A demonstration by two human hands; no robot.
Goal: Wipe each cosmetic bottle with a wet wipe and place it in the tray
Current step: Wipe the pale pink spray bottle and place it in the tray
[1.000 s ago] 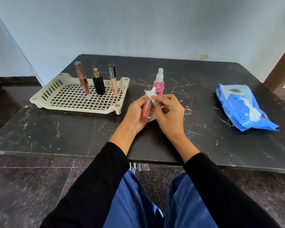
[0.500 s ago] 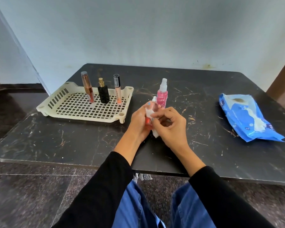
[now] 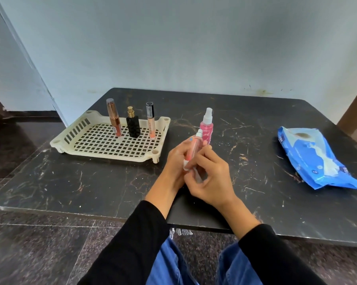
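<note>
My left hand (image 3: 176,161) grips a slim orange-pink bottle (image 3: 195,147) with a white cap, held upright over the table. My right hand (image 3: 211,179) pinches a white wet wipe (image 3: 186,164) around the bottle's lower end; most of the wipe is hidden between my fingers. Just behind my hands stands a pink spray bottle (image 3: 206,126) on the table. The cream lattice tray (image 3: 103,145) at the left holds a copper tube (image 3: 114,118), a black perfume bottle (image 3: 133,125) and a peach tube (image 3: 151,122), all upright along its back.
A blue wet-wipe pack (image 3: 315,159) lies at the right of the black marble table (image 3: 91,182). The wall runs close behind the table. My knees in blue trousers sit under the near edge.
The wipe has slid from the bottle's top down to its lower end, baring the white cap. My view has tilted upward, so everything sits lower in the frame.
</note>
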